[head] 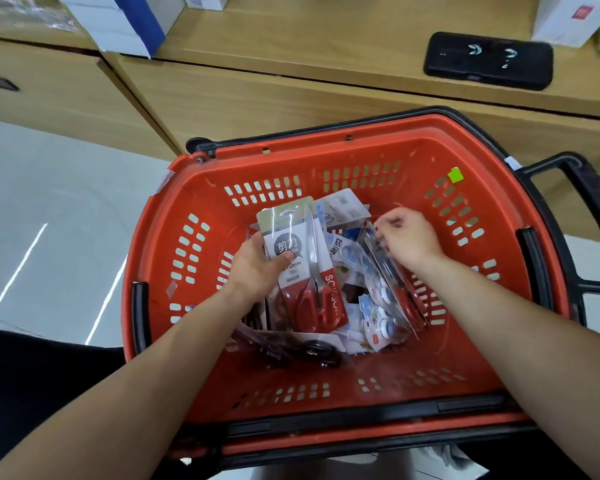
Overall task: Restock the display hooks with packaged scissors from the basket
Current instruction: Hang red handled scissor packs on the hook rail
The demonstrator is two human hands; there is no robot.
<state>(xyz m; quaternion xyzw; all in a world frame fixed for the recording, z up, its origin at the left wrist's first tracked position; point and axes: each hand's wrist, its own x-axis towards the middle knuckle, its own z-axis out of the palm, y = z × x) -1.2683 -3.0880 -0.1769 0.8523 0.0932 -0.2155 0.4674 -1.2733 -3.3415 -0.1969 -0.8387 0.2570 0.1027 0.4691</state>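
A red plastic basket [326, 386] with black handles stands in front of me, holding several packaged items. My left hand [253, 263] grips a pack of red-handled scissors [309, 271] by its left edge, thumb on the front of the card. My right hand [404, 237] pinches the top of a second clear pack with red scissors [392, 282], tilted on edge at the right of the pile. A pack of black-handled scissors [309, 349] lies at the near side of the basket floor. No display hooks are in view.
A wooden counter [309, 39] runs behind the basket, with a black phone [488, 60] on it and white boxes [132, 19] at the back. Other small blue-and-white packs [374, 320] fill the basket's middle. Pale floor [49, 220] lies to the left.
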